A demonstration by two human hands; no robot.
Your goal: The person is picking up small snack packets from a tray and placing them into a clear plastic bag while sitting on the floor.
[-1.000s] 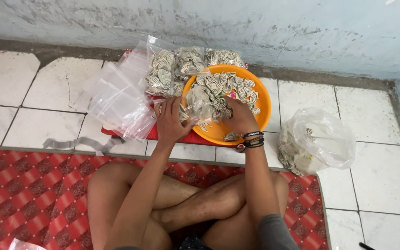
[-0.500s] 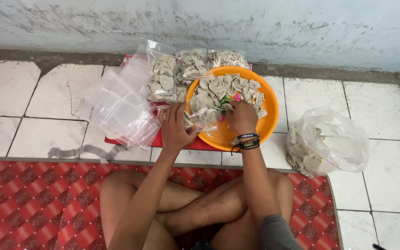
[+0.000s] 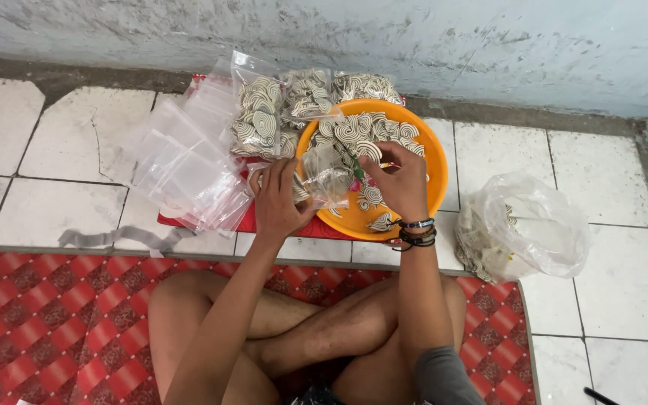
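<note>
An orange round bowl (image 3: 429, 161) on the floor holds several pale spiral-patterned crackers (image 3: 373, 135). My left hand (image 3: 275, 199) grips a small clear plastic bag (image 3: 325, 176) partly filled with crackers at the bowl's near-left rim. My right hand (image 3: 399, 180), with dark bracelets on the wrist, reaches into the bowl beside the bag's mouth with its fingers pinched around crackers. Filled bags (image 3: 260, 116) lie behind and left of the bowl.
A heap of empty clear bags (image 3: 178, 161) lies at left on a red tray (image 3: 245, 221). A large clear bag of crackers (image 3: 523, 229) sits at right on white tiles. My crossed legs rest on a red patterned mat (image 3: 46, 322). A wall runs behind.
The view has shifted slightly. My right hand moved from the bowl's near edge toward the bag's mouth, and the bag in my left hand now stands more upright.
</note>
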